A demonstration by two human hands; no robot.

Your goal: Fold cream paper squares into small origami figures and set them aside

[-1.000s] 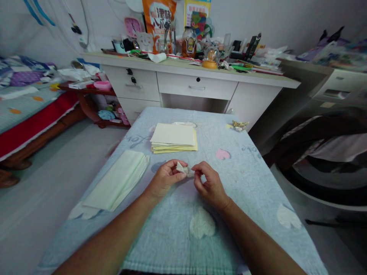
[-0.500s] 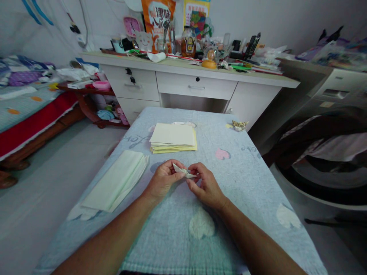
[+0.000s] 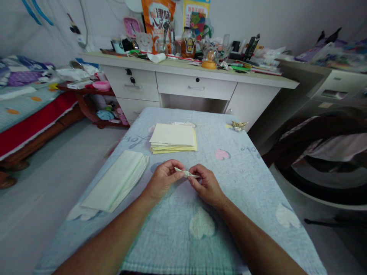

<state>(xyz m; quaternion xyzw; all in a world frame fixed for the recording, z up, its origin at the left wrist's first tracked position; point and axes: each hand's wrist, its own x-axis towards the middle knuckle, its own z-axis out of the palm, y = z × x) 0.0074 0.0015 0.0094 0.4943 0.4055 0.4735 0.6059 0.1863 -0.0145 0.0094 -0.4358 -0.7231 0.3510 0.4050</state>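
A small folded piece of pale paper point(image 3: 186, 173) is held just above the cloth-covered table, stretched between both hands. My left hand point(image 3: 164, 176) pinches its left end between thumb and fingers. At the right end, my right hand point(image 3: 207, 184) grips it in the same way, thumb in front. Fingers partly cover both ends of the paper. Beyond the hands lies a stack of cream and yellow paper sheets point(image 3: 172, 135). To the left of my left hand rest pale green folded sheets point(image 3: 117, 179).
A light blue patterned cloth point(image 3: 246, 214) covers the table. A small patterned folded object point(image 3: 239, 125) sits at its far right corner. Behind stands a white desk point(image 3: 183, 84) crowded with jars and packets. A washing machine point(image 3: 338, 91) is on the right, a bed point(image 3: 34, 103) on the left.
The folded paper now looks flatter and narrower, with its left tip lower. My right hand has shifted very slightly; both hands keep their hold.
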